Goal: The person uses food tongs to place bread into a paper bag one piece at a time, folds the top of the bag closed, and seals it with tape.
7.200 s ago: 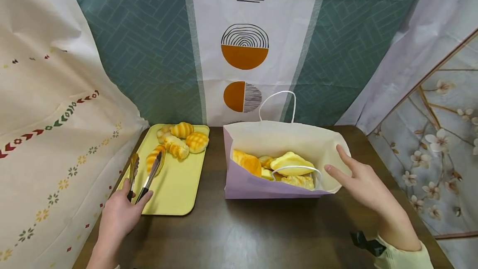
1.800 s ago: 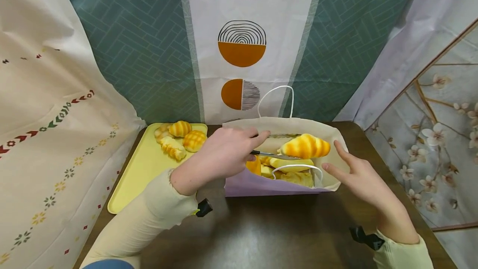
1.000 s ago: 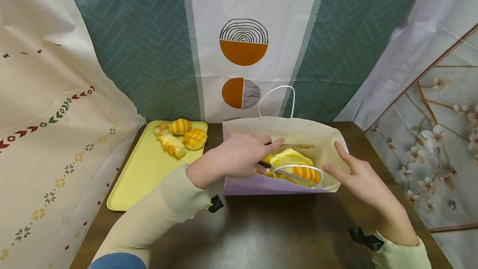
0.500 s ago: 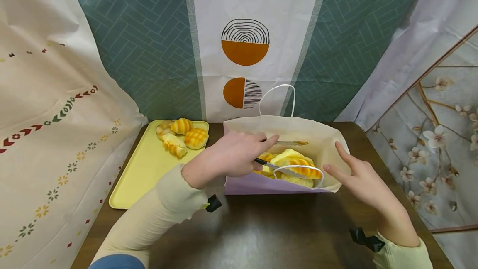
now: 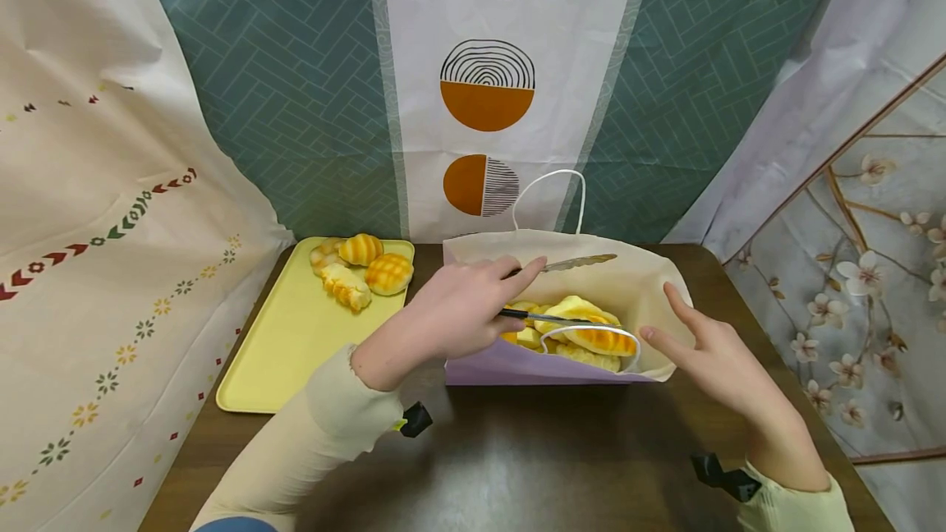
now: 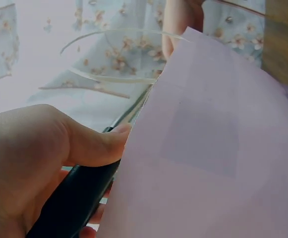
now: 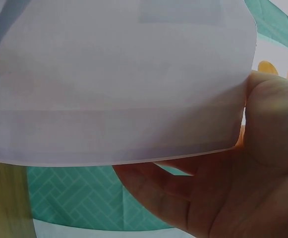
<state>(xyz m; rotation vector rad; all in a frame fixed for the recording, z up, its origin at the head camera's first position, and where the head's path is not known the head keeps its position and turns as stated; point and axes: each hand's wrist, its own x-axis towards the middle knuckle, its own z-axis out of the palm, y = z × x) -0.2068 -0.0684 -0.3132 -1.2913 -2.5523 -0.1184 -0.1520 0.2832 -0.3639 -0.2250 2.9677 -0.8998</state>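
Note:
My left hand [image 5: 464, 302] grips black-handled metal tongs [image 5: 580, 263], whose arms stand spread over the mouth of a purple paper bag [image 5: 532, 369] with a white inside. Below them lies a striped croissant [image 5: 608, 341] among several other breads, beside a pale yellow bun [image 5: 572, 306]. The left wrist view shows the thumb on the black tong handle [image 6: 79, 198], next to the bag's wall. My right hand [image 5: 720, 355] rests at the bag's right end, its straight thumb and index finger spread inside the rim. In the right wrist view, the bag wall [image 7: 119, 74] hides the fingertips.
A yellow tray [image 5: 288, 351] on the left holds several breads at its far end, including a grid-marked bun [image 5: 388, 273]. One white bag handle [image 5: 547, 175] stands up at the back; the other loops over the bag's front. Curtains surround the brown table [image 5: 517, 458].
The left hand carried the croissant in the tongs from the tray into the bag and let it go. The tongs have since spread and risen slightly. The right hand stays put.

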